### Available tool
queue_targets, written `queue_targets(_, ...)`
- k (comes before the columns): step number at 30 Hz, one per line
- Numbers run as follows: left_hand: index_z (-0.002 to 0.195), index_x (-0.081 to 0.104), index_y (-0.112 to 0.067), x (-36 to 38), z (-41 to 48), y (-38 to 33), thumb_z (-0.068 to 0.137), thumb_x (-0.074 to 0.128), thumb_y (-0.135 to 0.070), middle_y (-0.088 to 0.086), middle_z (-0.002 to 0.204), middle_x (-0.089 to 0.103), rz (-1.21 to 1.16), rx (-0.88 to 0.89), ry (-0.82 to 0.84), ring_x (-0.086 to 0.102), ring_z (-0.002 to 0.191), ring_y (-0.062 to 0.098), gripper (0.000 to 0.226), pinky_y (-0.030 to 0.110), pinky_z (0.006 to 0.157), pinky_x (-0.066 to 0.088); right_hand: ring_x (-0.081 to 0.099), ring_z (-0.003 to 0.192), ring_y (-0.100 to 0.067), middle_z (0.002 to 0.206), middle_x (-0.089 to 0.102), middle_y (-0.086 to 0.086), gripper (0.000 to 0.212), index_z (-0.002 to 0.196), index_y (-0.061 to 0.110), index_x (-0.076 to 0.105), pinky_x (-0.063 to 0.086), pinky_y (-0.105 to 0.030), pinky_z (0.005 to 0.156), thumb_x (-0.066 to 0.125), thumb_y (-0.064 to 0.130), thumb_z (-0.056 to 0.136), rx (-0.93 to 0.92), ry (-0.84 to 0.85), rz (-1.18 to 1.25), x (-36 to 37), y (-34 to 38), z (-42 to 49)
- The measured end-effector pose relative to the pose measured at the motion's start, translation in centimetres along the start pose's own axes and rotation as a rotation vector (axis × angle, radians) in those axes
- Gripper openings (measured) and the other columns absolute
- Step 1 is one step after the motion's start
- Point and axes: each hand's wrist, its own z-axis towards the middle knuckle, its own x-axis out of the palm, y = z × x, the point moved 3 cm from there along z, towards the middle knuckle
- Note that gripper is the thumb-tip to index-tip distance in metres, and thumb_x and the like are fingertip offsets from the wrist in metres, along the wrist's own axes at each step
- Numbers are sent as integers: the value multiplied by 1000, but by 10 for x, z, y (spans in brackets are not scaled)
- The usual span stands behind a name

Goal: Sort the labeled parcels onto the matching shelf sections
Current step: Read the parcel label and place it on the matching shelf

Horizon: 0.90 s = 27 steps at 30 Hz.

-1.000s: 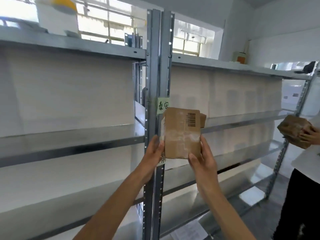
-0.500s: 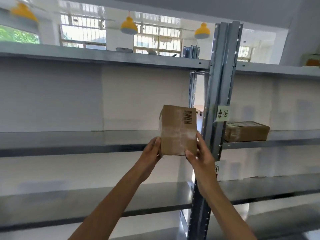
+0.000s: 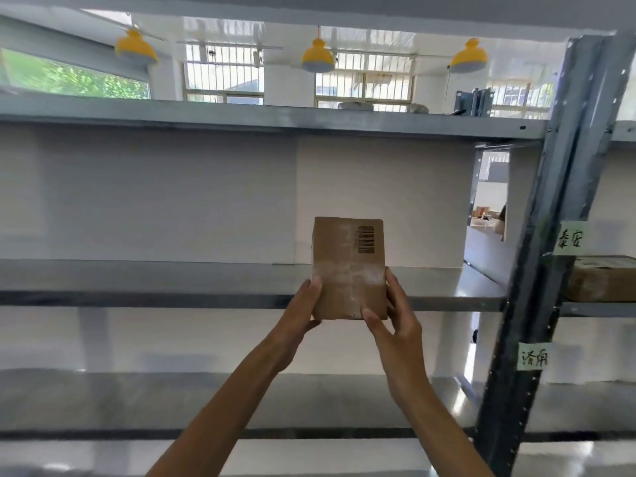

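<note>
Here the carrying step is in hand: the left hand [image 3: 303, 311] and right hand [image 3: 395, 325] each have a grip grasping the lower sides of the parcel [image 3: 347, 266], upright, left of the post [image 3: 564, 201]. Next, I judge, its label needs matching against a tag [image 3: 569, 238] on that post.

- Parcel [image 3: 348, 266]: matt brown cardboard, with cloudy tape across its face and a printed barcode.
- Shelf [image 3: 206, 280]: smooth grey metal with a dull sheen.
- Post [image 3: 550, 235]: dark metal, punched with holes.
- Labels [image 3: 569, 238]: pale green paper, handwritten.
- Lamps [image 3: 317, 57]: glossy yellow shades.
</note>
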Motion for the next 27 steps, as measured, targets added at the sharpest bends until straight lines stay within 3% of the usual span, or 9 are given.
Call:
queue_targets(4,125,39,-35,-40,-5,-1,69,56,-56,-10,118,53,7,52,-61,56,107,10,62,27,87,50,52,108,3,121,47,27,65,136,41,30,50,-7,80,63,14,87,9,26,-21,41,-2,-2)
queue_targets(7,125,45,-28,-68,-4,-1,67,61,-53,-5,118,58,-44,55,-130,59,107,13,66,29,88,52,53,111,0,126,50,17,63,139,40,33,50,-7,77,62,29,85,50,47,-17,61,-4,1)
queue_targets(10,124,49,-26,-89,-1,-1,70,60,-51,-3,119,60,-81,77,-144,60,108,15,61,31,91,52,48,125,-11,140,45,10,76,140,41,32,46,-32,101,66,59,74,185,125,58,80,-13,12)
queue_targets(12,123,50,-27,-101,3,-2,72,58,-50,-3,119,60,-94,79,-131,61,107,15,56,27,86,54,45,129,-18,142,43,6,86,138,40,34,39,-46,108,68,68,64,313,227,168,93,-21,22)
queue_targets(14,117,51,-31,-113,9,-2,75,55,-49,-5,117,61,-99,74,-100,62,106,16,45,23,78,55,48,128,-22,140,46,3,75,137,36,36,40,-48,107,65,55,70,371,319,239,107,-27,32)
queue_targets(17,115,50,-35,-130,24,0,80,50,-52,-3,121,59,-26,46,-91,60,109,17,39,25,82,54,57,118,-24,134,52,-2,77,138,33,38,49,-44,99,68,46,68,340,311,266,121,-38,50)
queue_targets(21,127,50,-23,-154,42,2,88,47,-48,2,126,58,167,97,-269,58,108,15,47,16,77,49,58,115,-22,135,51,-2,89,138,36,37,53,-41,93,72,50,58,267,228,223,141,-49,70)
queue_targets(27,137,39,-24,-189,51,-5,88,53,-38,-1,132,55,246,249,-451,59,113,18,53,32,91,54,51,124,-20,144,42,3,89,140,43,30,51,-41,97,71,50,62,204,182,151,185,-56,77)
